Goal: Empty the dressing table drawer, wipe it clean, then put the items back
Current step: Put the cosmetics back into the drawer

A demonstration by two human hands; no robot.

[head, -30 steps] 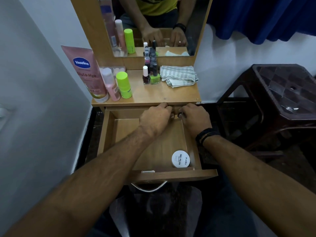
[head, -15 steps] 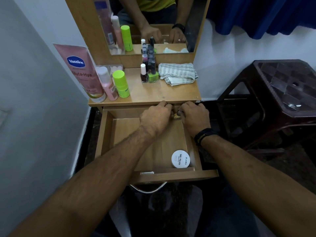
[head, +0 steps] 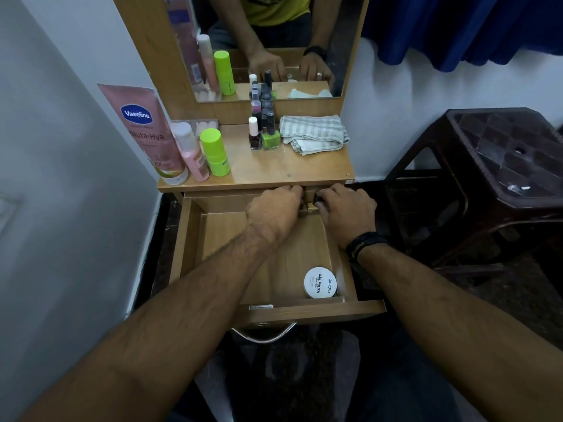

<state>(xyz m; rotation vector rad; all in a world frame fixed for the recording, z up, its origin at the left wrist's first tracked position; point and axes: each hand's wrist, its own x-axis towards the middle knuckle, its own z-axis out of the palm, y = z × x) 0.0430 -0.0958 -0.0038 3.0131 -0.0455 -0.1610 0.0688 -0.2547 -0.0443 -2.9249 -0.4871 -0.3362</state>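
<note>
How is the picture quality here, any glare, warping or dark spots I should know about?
Head view: wide-angle warping bows the wall and stretches both forearms; light is dim and even, with faint sheen on the tabletop; the floor under the stool is lost in shadow; the jar label in the drawer stays readable; the mirror reflection is dark.

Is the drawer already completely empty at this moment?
No, a white round nail polish remover tub sits in the near right corner of the open drawer.
</note>
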